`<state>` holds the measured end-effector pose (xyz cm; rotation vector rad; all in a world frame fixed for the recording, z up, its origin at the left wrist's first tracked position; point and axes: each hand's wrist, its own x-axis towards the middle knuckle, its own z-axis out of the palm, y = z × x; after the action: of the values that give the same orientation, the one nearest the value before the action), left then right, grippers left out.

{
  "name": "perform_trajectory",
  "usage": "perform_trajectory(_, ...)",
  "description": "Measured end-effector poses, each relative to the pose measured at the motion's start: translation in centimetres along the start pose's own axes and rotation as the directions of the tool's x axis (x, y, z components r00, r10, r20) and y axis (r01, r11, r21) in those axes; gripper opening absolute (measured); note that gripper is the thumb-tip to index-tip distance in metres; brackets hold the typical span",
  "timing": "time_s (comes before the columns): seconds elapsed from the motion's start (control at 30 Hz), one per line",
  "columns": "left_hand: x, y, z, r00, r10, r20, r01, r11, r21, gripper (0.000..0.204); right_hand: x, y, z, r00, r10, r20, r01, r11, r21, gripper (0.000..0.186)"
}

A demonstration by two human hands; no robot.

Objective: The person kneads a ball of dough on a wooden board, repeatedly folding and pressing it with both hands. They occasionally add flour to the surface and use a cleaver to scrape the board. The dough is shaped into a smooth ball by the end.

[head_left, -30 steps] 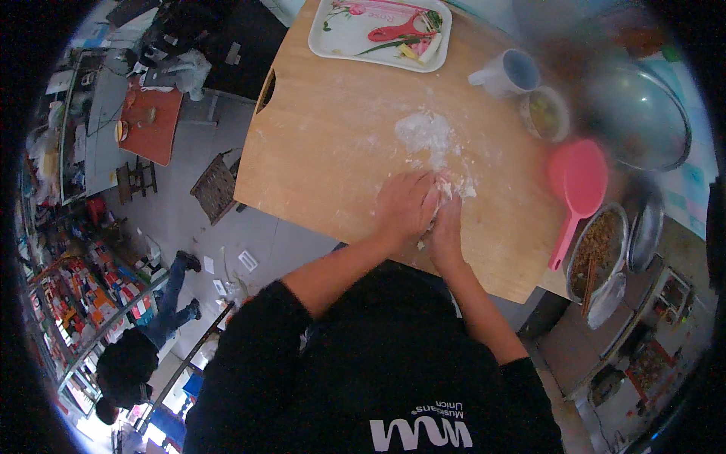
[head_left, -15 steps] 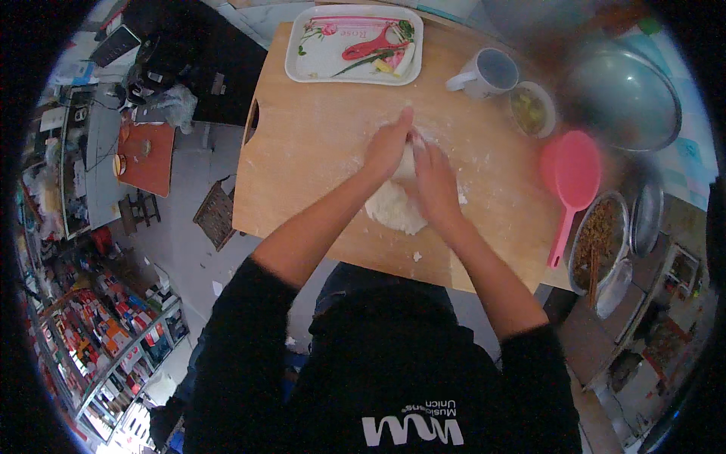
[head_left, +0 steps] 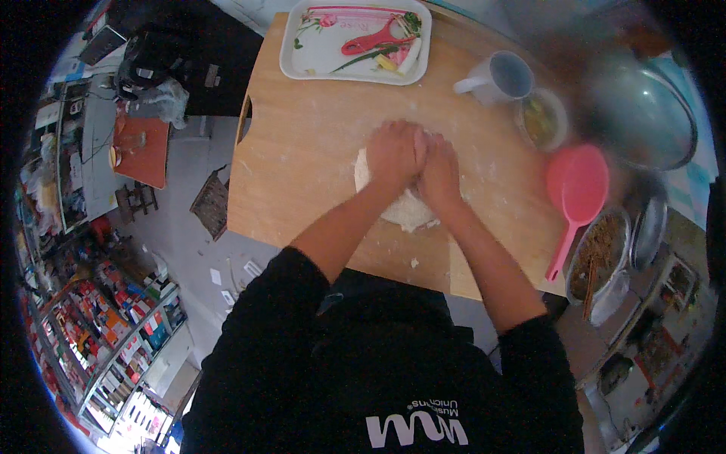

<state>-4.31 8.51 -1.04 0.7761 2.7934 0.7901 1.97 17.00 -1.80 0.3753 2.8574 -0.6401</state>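
A pale lump of dough (head_left: 409, 213) lies on the floured wooden board (head_left: 302, 144), partly covered by both my hands. My left hand (head_left: 395, 153) bears down on its upper part, fingers curled over it. Close against that hand, my right hand (head_left: 439, 170) presses the dough's right side, its fingers bent down too. Both forearms reach forward nearly straight. The dough under my palms is hidden; its edge shows left of my left hand and below both wrists.
A white tray (head_left: 310, 66) with a red peeler (head_left: 370, 39) and vegetable pieces sits at the far edge. To the right are a white mug (head_left: 508, 77), a small bowl (head_left: 543, 121), a pink ladle (head_left: 578, 181), a bowl of brown filling (head_left: 597, 253) with chopsticks, and a glass lid (head_left: 643, 113).
My hands have shifted from gripping the dough's far end to pressing down on it, with my left hand turned palm down. The dough now looks shorter and wider.
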Motion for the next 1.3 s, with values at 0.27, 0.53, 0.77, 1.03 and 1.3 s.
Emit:
perform_trajectory(0.27, -1.1, -1.0, -5.4, 0.838, -0.316, 0.446, 0.456, 0.854, -0.250, 0.058, -6.9, -6.1, -4.5, 0.981, -0.163, -0.106, 0.169, 0.985, 0.048, 0.051)
perform_trajectory(0.53, -7.0, -1.1, -2.6, 0.956, 0.271, -0.108, -0.271, 0.962, 0.017, 0.028, -9.5, -2.9, 1.3, 0.957, -0.085, -0.276, 0.126, 0.983, 0.134, 0.052)
perform_trajectory(0.77, 0.6, -1.5, -0.7, 0.996, 0.066, -0.062, -0.056, 0.988, 0.144, 0.031, 0.3, -1.8, -1.2, 0.991, 0.135, -0.006, -0.135, 0.990, 0.049, 0.043)
perform_trajectory(1.03, 0.5, -2.0, -5.2, 0.975, -0.122, 0.187, 0.123, 0.992, 0.005, 0.057, -0.1, -5.2, -3.9, 0.989, 0.081, 0.125, -0.085, 0.996, 0.031, 0.049)
perform_trajectory(1.3, -9.0, -9.0, -8.9, 0.935, -0.353, 0.035, 0.343, 0.877, -0.336, 0.043, -4.5, -9.8, -2.8, 0.991, -0.133, 0.015, 0.111, 0.884, 0.454, 0.049)
